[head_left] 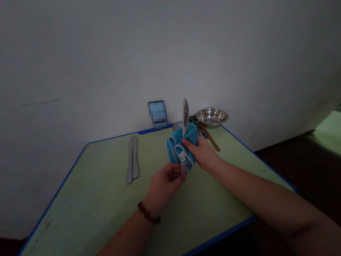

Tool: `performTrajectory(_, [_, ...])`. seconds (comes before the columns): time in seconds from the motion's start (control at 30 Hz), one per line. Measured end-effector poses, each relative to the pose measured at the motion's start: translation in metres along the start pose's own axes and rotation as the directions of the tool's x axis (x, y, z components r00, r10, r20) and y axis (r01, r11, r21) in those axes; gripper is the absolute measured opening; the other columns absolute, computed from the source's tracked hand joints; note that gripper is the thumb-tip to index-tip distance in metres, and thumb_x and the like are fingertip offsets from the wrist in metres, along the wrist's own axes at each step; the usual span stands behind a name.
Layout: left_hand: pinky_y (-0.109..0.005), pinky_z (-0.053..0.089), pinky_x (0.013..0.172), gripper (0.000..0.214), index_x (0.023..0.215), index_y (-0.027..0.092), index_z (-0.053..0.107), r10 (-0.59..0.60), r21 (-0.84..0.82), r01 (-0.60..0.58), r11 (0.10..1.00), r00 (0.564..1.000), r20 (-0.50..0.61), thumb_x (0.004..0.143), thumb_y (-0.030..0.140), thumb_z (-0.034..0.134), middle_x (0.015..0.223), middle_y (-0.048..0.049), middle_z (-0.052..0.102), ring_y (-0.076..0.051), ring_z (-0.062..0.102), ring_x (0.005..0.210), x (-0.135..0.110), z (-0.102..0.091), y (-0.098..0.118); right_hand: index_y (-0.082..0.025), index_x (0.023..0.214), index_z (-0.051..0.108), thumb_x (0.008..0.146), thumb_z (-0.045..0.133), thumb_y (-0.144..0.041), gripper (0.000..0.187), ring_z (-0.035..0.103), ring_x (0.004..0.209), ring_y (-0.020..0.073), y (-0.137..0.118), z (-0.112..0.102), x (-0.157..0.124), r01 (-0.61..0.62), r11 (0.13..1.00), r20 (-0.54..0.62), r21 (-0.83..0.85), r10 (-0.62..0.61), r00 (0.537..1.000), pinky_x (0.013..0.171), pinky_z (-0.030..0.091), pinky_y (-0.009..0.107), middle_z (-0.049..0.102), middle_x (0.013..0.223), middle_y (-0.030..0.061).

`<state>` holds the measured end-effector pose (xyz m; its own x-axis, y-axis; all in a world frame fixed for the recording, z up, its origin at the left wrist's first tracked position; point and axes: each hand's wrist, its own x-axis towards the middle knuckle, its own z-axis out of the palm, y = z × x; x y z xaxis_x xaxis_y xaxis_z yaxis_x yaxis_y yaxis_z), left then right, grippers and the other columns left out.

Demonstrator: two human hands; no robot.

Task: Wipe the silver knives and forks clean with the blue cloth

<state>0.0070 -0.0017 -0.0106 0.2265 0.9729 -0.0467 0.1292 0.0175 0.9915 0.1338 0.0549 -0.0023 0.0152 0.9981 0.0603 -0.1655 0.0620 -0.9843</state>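
Observation:
My left hand (164, 184) pinches the handle end of a metal table knife (184, 116) that points upward. My right hand (202, 153) holds a blue cloth (177, 145) wrapped round the middle of that knife, fingers closed on it. Both hands hover above the pale green table (89, 203) near its far middle. A dark red bead bracelet sits on my left wrist.
Two more table knives (131, 159) lie side by side at the far left of the table. A steel bowl (212, 117) stands at the far right corner with several utensils (206, 134) beside it. A small blue box (158, 114) stands against the white wall.

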Motion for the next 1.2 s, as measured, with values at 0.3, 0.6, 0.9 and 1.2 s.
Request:
performTrajectory(0.3, [-0.031, 0.045, 0.07, 0.014, 0.08, 0.02, 0.058, 0.17, 0.35, -0.13, 0.928, 0.982, -0.086, 0.069, 0.027, 0.051, 0.08, -0.0033, 0.065, -0.019, 0.06, 0.074, -0.004, -0.001, -0.002, -0.019, 0.08, 0.059, 0.061, 0.057, -0.047, 0.034, 0.059, 0.069, 0.0163, 0.008, 0.0, -0.004, 0.074, 0.976, -0.002, -0.203, -0.076, 0.997, 0.063, 0.047, 0.03, 0.064, 0.075, 0.0034])
performTrajectory(0.6, [-0.03, 0.045, 0.07, 0.014, 0.079, 0.019, 0.058, 0.142, 0.347, -0.122, 0.93, 0.989, -0.034, 0.069, 0.025, 0.051, 0.078, -0.0031, 0.065, -0.018, 0.06, 0.073, -0.006, 0.0, 0.002, -0.018, 0.074, 0.058, 0.057, 0.062, -0.04, 0.028, 0.058, 0.06, 0.0113, 0.002, 0.003, -0.002, -0.044, 0.988, -0.021, 0.148, 0.048, 0.999, 0.061, 0.048, 0.026, 0.063, 0.07, 0.0004])
performTrajectory(0.9, [-0.032, 0.044, 0.078, 0.023, 0.085, 0.016, 0.058, 0.009, -0.03, -0.007, 1.0, 0.999, 0.047, 0.062, 0.019, 0.059, 0.085, -0.004, 0.064, -0.015, 0.058, 0.079, -0.006, 0.002, 0.004, -0.018, 0.075, 0.057, 0.058, 0.062, -0.035, 0.025, 0.058, 0.058, 0.0119, -0.002, -0.001, 0.002, -0.072, 0.947, 0.031, 0.312, 0.065, 0.997, 0.061, 0.047, 0.027, 0.062, 0.064, -0.0015])
performTrajectory(1.2, [-0.032, 0.042, 0.078, 0.022, 0.082, 0.016, 0.059, -0.002, -0.177, 0.01, 0.984, 0.999, 0.047, 0.061, 0.017, 0.062, 0.084, -0.0026, 0.065, -0.014, 0.058, 0.078, -0.003, -0.001, 0.004, -0.017, 0.071, 0.059, 0.056, 0.064, -0.037, 0.026, 0.056, 0.056, 0.0087, 0.0, 0.004, -0.004, -0.103, 0.969, 0.071, 0.227, 0.089, 0.994, 0.059, 0.046, 0.024, 0.063, 0.066, -0.0016])
